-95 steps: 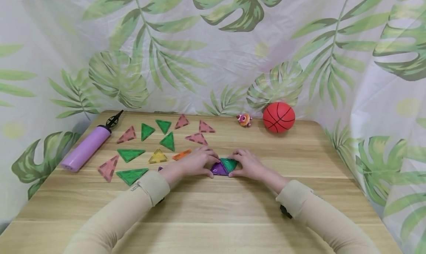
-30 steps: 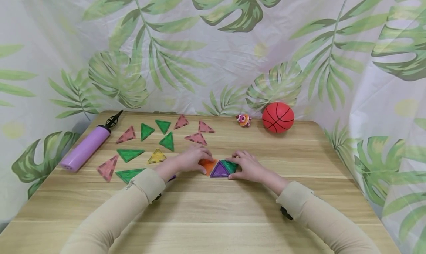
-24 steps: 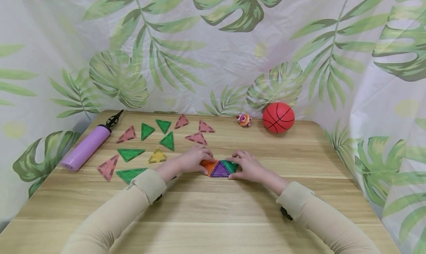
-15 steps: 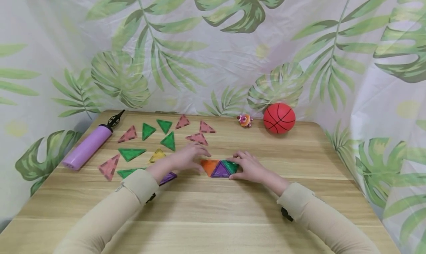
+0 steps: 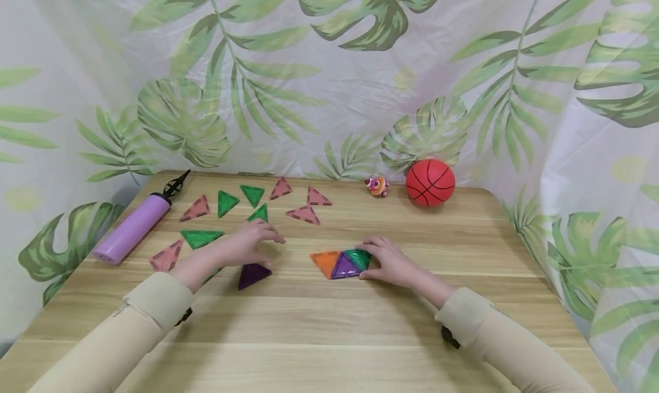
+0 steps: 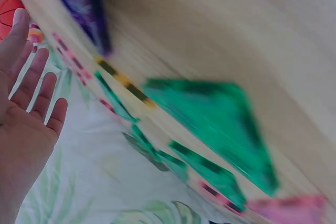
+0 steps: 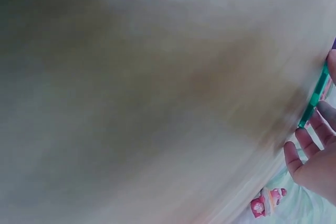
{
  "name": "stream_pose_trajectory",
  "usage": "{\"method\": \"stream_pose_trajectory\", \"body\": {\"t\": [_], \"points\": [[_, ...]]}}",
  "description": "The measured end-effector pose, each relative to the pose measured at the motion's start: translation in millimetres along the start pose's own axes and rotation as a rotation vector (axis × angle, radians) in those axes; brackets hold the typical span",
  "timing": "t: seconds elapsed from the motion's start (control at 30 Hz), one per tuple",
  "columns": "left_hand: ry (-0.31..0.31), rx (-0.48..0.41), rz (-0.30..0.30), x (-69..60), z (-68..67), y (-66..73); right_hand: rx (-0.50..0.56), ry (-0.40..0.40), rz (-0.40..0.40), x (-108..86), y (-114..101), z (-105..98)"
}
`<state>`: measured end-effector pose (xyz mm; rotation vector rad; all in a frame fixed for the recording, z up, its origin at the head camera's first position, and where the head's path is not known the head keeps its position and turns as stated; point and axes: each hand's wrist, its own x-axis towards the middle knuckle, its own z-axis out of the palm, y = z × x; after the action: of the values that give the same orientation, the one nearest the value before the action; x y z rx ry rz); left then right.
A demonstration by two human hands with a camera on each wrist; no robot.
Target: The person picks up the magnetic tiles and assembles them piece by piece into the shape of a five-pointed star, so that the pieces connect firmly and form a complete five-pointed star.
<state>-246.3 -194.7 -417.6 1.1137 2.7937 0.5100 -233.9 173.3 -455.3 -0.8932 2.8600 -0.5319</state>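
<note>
An orange tile (image 5: pixel 325 262), a purple tile (image 5: pixel 346 266) and a green tile (image 5: pixel 360 258) lie edge to edge in a row on the wooden table. My right hand (image 5: pixel 393 265) pinches the green tile at the row's right end between thumb and fingers. Holding nothing, my left hand (image 5: pixel 247 245) hovers over the tiles further left, fingers spread. Just below its thumb lies another purple tile (image 5: pixel 254 276). The left hand hides the yellow tile in the head view; its edge (image 6: pixel 126 83) shows in the left wrist view.
Several green tiles, such as one (image 5: pixel 201 238), and several pink tiles, such as one (image 5: pixel 304 214), lie at the left and back. A purple pump (image 5: pixel 135 228) is at the far left. A small toy (image 5: pixel 377 186) and a red ball (image 5: pixel 430 182) stand at the back.
My left hand brought the orange tile against the purple one, let go and moved left. The three-tile row has shifted slightly right and tilted, with my right hand still on the green tile.
</note>
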Motion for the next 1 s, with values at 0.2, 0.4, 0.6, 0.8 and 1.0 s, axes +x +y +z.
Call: {"method": "stream_pose_trajectory", "body": {"t": [0.2, 0.4, 0.6, 0.8, 1.0], "points": [[-0.010, 0.020, -0.037, -24.0, 1.0, -13.1, 0.031, 0.092, 0.042, -8.8, 0.1, 4.1], [0.010, 0.025, -0.058, -39.7, 1.3, -22.8, 0.119, 0.169, 0.121, -16.7, 0.3, 7.9], [0.018, 0.047, -0.071, -47.8, 6.7, -28.0, 0.204, 0.204, 0.223, -22.4, -5.6, 14.0], [0.026, 0.031, -0.095, -51.1, 12.6, -30.6, 0.225, 0.252, 0.261, -22.6, -12.7, 22.6], [0.037, 0.024, -0.120, -48.7, 13.4, -31.5, 0.207, 0.270, 0.275, -20.8, -14.0, 26.1]]}}
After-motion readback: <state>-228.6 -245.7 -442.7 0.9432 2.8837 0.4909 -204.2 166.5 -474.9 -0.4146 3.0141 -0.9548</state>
